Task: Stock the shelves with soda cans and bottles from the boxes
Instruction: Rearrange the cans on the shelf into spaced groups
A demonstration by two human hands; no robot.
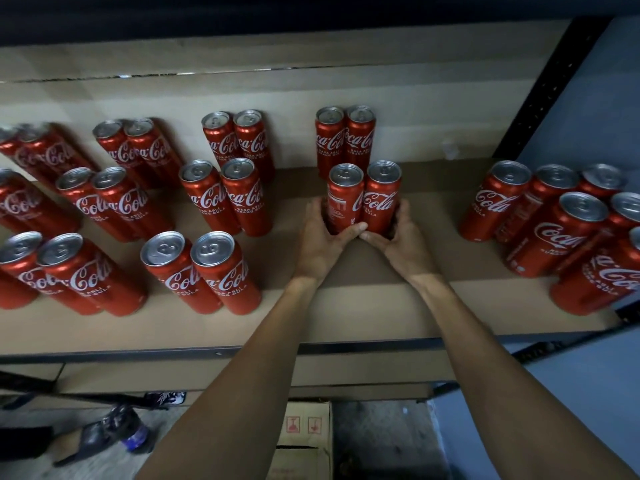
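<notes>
Red slim cola cans, two in play: left can [343, 199] and right can [381, 197] stand upright and touching side by side on the cardboard-lined shelf [363, 306], about midway along it. Grip: left hand [320, 242] wraps the left can low down, fingers curled round its left side, thumb across the near face. Mirror on the other side: right hand [398, 242] on the right can, fingers curled round the right side, thumb in front. Thumb tips nearly meet below the two bases; can't tell if they touch. Just beyond, farther in, another upright pair [344, 140], close to the held two. Left of that: more pairs [221, 192] in rows running near to far, gaps between pairs. Right end: tighter cluster of cans [554, 230], well apart from the held two. Black perforated upright [547, 88] at far right. Below the metal front edge [207, 351]: cardboard box [304, 438] on the floor, blurred dark bottle [135, 434] lying near left.
</notes>
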